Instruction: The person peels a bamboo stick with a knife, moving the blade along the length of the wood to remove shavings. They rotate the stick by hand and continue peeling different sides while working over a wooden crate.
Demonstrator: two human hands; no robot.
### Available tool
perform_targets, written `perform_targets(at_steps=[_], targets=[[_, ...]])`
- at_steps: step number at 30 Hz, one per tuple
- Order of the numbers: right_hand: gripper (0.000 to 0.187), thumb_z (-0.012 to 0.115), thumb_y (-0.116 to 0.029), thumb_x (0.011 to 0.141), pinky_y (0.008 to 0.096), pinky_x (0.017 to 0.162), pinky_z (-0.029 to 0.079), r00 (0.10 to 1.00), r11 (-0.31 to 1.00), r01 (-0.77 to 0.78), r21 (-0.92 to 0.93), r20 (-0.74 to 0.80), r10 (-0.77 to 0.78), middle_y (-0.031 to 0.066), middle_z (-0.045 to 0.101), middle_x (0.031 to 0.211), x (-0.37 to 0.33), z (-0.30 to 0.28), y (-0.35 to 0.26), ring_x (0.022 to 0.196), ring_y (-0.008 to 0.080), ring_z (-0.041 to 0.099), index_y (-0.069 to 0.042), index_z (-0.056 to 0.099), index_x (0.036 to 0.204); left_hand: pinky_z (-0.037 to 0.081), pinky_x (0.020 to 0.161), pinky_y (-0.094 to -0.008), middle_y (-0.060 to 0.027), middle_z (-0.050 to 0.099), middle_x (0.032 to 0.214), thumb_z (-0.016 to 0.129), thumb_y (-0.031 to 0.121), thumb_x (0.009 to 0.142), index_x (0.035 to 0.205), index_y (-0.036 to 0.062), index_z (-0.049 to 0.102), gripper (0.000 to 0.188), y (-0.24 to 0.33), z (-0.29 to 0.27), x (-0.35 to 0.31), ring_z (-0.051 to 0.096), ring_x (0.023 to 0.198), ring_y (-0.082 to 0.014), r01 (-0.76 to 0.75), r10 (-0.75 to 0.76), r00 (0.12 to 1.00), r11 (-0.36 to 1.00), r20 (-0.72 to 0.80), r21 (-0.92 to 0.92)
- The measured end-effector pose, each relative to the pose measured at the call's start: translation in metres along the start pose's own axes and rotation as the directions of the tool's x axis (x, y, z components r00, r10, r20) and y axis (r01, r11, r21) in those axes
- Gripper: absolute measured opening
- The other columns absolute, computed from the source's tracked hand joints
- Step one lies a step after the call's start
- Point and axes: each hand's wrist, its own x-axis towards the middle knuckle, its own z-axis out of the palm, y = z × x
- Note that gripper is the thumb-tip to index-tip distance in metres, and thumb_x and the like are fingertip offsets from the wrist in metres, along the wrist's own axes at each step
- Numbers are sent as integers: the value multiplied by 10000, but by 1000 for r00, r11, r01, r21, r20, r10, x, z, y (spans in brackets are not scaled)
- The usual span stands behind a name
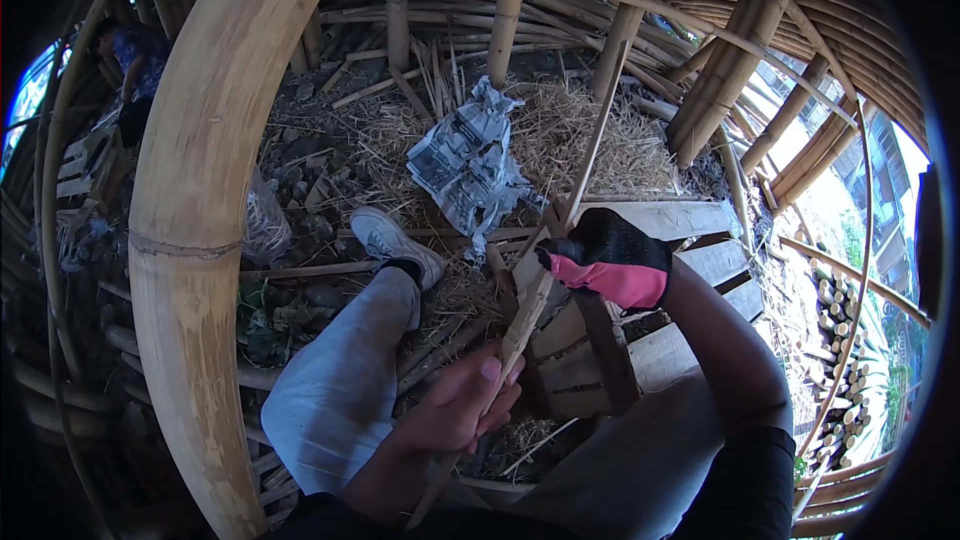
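Observation:
My left hand is bare and closed around the lower part of a thin bamboo strip. The strip runs up and right, past my right hand, to the hut's far posts. My right hand wears a black and pink glove and grips the same strip higher up, above a wooden pallet. Both hands sit over my lap, between my knees. The lowest end of the strip is hidden under my left wrist.
A thick curved bamboo pole rises close at the left. A wooden pallet lies to the right, crumpled grey sacking on straw ahead. My left leg in grey trousers ends in a white shoe. Another person stands far left.

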Motion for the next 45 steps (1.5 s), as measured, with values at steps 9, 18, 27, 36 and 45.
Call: perform_targets(at_steps=[9,18,27,36,45], targets=[[350,564,-363,1017,316,619,482,942,859,-335,386,108,319,68,617,712,-3,-3,-24,618,151,530,-56,687,1131,283,382,-206,24,374,523,318,577,1048,1029,105,442,488,-2,-3,-5,305,358,-55,71,-61,996,986,66,-154],[407,537,-544,987,365,599,520,953,957,-10,-290,287,96,110,667,691,8,-32,-32,618,287,649,-208,717,1132,309,404,-211,26,384,535,319,534,1065,1032,85,470,475,-12,-2,3,323,377,-54,36,-38,998,999,-43,-30],[352,544,-561,968,359,586,516,846,954,64,-294,523,104,78,680,706,-10,-30,-52,619,276,649,-280,744,1037,294,402,-225,38,332,535,331,474,1083,1013,82,472,423,-9,-15,11,318,382,-54,-5,4,964,1000,-267,-5],[291,578,-224,982,361,695,552,977,993,-118,26,184,111,134,666,790,-10,-24,-42,711,311,660,-103,664,1232,202,341,-222,39,307,516,320,486,1082,1026,113,419,390,8,-59,1,247,329,-57,-129,66,919,982,-388,-140],[320,552,-231,1012,381,828,529,988,987,-114,-117,-118,100,163,684,1046,0,3,-12,937,283,680,-96,632,1291,233,370,-226,23,333,526,324,533,1065,1023,106,416,438,4,-26,4,242,335,-70,-28,1,964,995,-267,-98]])
